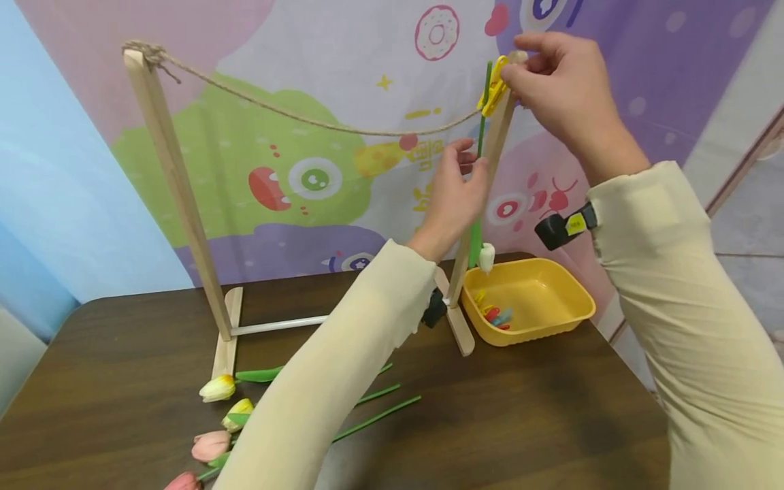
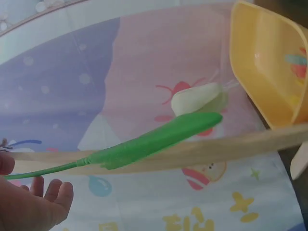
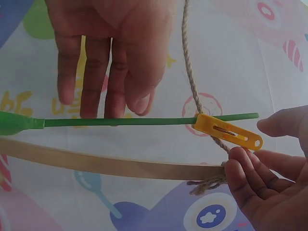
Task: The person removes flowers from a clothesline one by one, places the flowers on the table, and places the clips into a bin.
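Observation:
A white artificial tulip [image 1: 486, 258] hangs head down beside the right wooden post, its green stem [image 3: 115, 122] held to the twine [image 1: 318, 124] by a yellow clothespin [image 1: 493, 87]. My right hand [image 1: 566, 85] is at the top of that post. In the right wrist view its thumb stands apart from the clothespin, and its other fingers lie close to the clip's handle end. Lower down, my left hand [image 1: 456, 190] is beside the stem with loosely bent fingers, not gripping it. The tulip's broad leaf [image 2: 159, 142] points down toward the flower.
A yellow basin [image 1: 533, 333] with several colored clothespins [image 1: 493, 314] stands right of the frame's foot. Yellow and pink tulips [image 1: 211, 446] lie on the dark table [image 1: 490, 408], partly behind my left sleeve. The left post [image 1: 177, 184] carries the twine's other end.

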Action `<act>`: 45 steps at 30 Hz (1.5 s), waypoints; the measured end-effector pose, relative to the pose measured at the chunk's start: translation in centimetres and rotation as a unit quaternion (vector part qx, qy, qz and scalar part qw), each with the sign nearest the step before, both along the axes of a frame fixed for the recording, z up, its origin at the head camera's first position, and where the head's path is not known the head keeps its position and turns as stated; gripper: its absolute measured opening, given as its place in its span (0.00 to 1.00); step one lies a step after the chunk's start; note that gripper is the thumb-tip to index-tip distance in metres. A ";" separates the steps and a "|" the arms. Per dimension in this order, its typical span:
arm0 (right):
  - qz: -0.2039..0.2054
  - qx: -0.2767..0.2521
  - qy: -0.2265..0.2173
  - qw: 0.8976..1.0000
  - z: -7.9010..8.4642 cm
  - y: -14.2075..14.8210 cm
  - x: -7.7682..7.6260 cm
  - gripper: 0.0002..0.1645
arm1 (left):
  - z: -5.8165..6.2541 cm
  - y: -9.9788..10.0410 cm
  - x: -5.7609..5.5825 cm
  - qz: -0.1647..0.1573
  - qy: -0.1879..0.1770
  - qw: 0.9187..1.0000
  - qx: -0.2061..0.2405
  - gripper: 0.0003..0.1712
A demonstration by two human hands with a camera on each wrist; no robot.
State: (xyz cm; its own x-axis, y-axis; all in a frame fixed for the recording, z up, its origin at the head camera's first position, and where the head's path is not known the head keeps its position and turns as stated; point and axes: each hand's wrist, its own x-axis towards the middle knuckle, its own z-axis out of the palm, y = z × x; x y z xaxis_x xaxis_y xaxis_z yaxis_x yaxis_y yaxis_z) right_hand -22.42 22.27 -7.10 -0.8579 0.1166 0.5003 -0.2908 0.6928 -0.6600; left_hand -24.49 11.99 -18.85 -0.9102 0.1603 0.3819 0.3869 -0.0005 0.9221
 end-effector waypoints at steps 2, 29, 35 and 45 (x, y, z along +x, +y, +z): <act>-0.001 -0.007 -0.003 1.000 0.0 -0.1 -0.1 0.26 | 0.2 0.2 0.0 0.005 0.001 1.000 0.001 0.21; 0.050 -0.095 -0.025 0.994 0.1 0.2 -0.4 0.22 | 1.1 0.1 0.6 0.011 -0.002 1.000 -0.017 0.15; 0.066 -0.111 -0.012 0.992 0.0 0.5 -0.2 0.12 | 1.2 0.0 0.7 0.010 -0.011 1.000 -0.018 0.14; 0.078 -0.123 0.030 0.989 -0.5 0.7 -0.1 0.07 | 1.4 -0.4 0.8 0.015 -0.018 0.999 -0.028 0.15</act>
